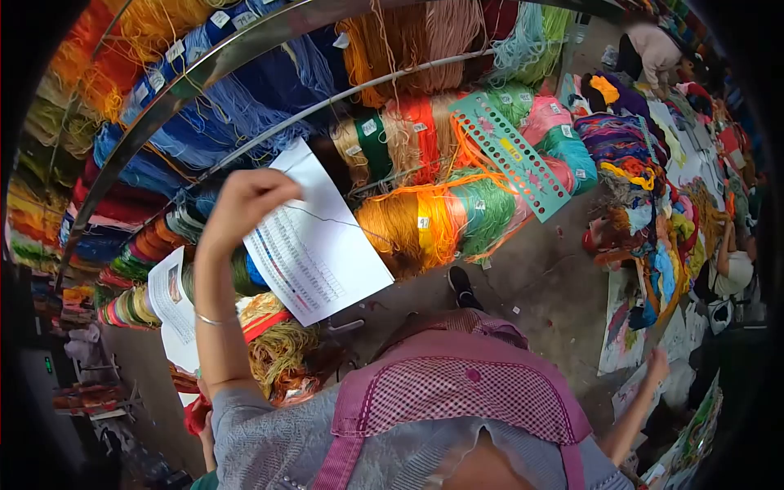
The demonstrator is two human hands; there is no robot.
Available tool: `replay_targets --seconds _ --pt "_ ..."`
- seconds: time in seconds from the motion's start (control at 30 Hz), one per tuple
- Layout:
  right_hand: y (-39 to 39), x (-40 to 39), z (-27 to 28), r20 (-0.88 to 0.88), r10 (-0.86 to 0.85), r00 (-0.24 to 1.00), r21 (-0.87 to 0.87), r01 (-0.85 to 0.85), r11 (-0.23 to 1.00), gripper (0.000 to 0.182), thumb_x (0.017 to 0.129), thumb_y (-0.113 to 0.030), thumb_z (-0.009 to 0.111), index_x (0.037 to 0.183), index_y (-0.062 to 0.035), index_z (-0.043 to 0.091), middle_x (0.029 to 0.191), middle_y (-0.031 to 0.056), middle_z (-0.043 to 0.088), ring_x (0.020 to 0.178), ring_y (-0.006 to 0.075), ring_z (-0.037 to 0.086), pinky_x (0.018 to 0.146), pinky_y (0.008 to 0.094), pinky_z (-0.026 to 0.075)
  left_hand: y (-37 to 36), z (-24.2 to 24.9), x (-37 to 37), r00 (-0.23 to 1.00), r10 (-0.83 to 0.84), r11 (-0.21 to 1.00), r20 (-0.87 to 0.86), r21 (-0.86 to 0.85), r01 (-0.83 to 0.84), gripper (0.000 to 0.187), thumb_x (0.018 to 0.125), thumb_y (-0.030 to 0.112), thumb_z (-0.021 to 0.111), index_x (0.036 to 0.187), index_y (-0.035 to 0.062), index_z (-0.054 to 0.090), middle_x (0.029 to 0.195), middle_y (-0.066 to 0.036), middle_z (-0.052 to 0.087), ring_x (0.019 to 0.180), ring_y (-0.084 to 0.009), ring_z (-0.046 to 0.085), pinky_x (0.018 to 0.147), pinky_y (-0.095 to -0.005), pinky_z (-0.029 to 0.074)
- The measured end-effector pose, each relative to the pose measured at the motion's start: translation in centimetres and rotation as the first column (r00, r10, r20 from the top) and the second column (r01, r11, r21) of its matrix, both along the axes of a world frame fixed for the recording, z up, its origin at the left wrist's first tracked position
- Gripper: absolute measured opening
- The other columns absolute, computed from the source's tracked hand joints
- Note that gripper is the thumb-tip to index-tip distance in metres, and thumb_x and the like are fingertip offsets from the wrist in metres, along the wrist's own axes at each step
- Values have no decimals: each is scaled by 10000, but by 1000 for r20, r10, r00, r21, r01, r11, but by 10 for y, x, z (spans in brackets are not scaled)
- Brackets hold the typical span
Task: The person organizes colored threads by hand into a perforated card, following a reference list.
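My left hand (257,200) is raised over a printed white chart (314,257), its thumb and fingers pinched together. A thin dark thread (327,219) runs from near the fingertips across the sheet towards the yarn. Out to the lower right is my right hand (657,366), small and far from the yarn rack; its fingers are too small to make out. Beyond the chart, numbered yarn bundles (408,216) in brown, yellow and green hang on the rack. A green card with holes (510,155) lies across them.
A curved metal rail (282,26) crosses above more hanging skeins. Another printed sheet (173,306) is at left. Heaped yarn (616,151) lies on the right, near a person bending (653,51) and another person (732,265). A shoe (461,282) shows on the floor.
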State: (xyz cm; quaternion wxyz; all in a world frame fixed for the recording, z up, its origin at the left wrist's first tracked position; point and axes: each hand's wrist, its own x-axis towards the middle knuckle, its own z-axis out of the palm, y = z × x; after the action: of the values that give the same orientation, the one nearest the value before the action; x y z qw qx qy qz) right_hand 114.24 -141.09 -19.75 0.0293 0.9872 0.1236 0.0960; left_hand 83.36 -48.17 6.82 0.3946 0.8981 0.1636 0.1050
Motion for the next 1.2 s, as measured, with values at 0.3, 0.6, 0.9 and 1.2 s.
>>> replay_targets --seconds 0.3,0.6,0.9,1.2 --pt "560 -148 204 -283 845 454 678 718 -159 152 983 -151 484 874 -45 492 787 39 521 714 143 559 685 287 463 -196 2 102 865 -472 876 169 -21 482 140 868 212 644 863 79 687 716 -84 638 624 -259 627 543 -321 474" --pt "448 -99 190 -350 801 486 843 536 44 157 934 -148 574 1025 -36 510 686 -29 449 559 55 397 535 210 347 -135 -40 132 944 -255 923 210 -239 302 206 914 174 633 819 -10 630 660 28 545 629 -24 461 566 -220 394" --pt "278 -40 179 -472 260 842 881 462 102 53 876 -124 606 875 -85 570 716 -37 546 576 72 487 510 232 381 -69 -92 188 980 -107 993 167 61 98 226 864 284 641 829 66 689 720 -131 652 641 -250 631 576 -342 458" --pt "147 -2 152 -161 -66 985 536 143 832 246 840 -216 665 767 3 580 654 105 557 611 173 519 581 339 406 -92 -94 222 991 -9 962 -136 -273 -29 388 914 361 595 745 25 695 579 -12 632 493 -103 538 503 -274 430"
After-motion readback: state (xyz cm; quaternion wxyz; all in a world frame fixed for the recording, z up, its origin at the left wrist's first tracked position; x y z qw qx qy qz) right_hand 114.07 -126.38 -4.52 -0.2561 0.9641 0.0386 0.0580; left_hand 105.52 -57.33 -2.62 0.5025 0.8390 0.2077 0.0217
